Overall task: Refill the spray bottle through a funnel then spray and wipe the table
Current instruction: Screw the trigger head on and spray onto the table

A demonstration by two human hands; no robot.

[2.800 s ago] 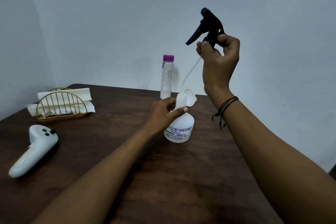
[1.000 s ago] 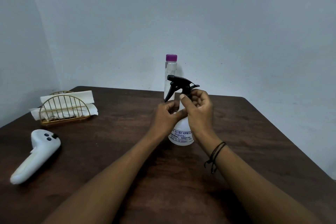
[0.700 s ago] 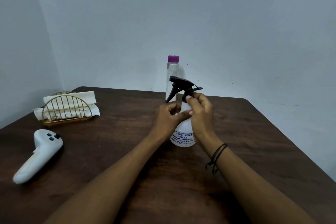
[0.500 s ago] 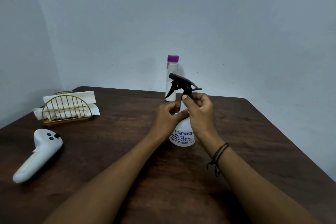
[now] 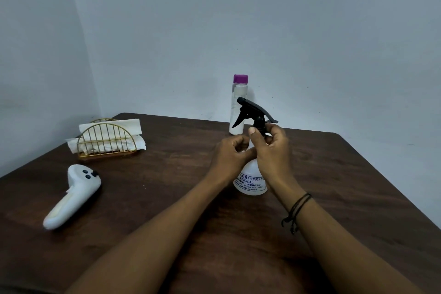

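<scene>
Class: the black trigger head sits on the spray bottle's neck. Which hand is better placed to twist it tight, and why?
The right hand: its fingers already pinch the trigger head at its collar, while the left hand steadies the spray bottle.

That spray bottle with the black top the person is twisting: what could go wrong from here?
The spray bottle is steadied only at its neck by the left hand, so it might tip. If the right hand seats the black trigger head crooked, it could leak. The purple-capped bottle stands upright close behind and could be knocked over.
</scene>
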